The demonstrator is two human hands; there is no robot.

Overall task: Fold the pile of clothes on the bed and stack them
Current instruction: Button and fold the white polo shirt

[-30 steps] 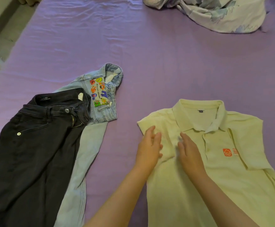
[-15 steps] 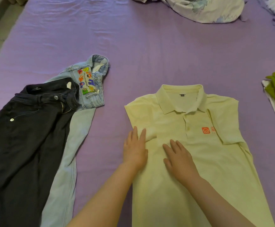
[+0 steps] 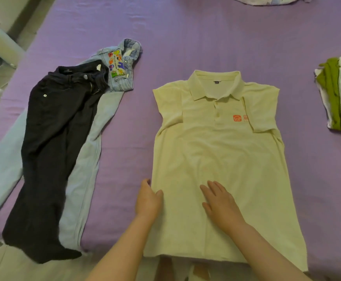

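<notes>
On the purple bed sheet (image 3: 185,47) I see the yellow polo shirt (image 3: 216,155) spread flat; my left hand (image 3: 148,199) touches its edge, my right hand (image 3: 220,203) presses it, fingers straight.

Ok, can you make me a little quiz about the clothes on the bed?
1. True or false: the black jeans lie on top of the light blue jeans.
2. Which hand lies flat on the yellow polo shirt: A left, B right?
3. Fill in: the shirt's logo is ____ coloured.

Key: 1 true. 2 B, the right hand; the left hand is at the shirt's edge. 3 orange.
</notes>
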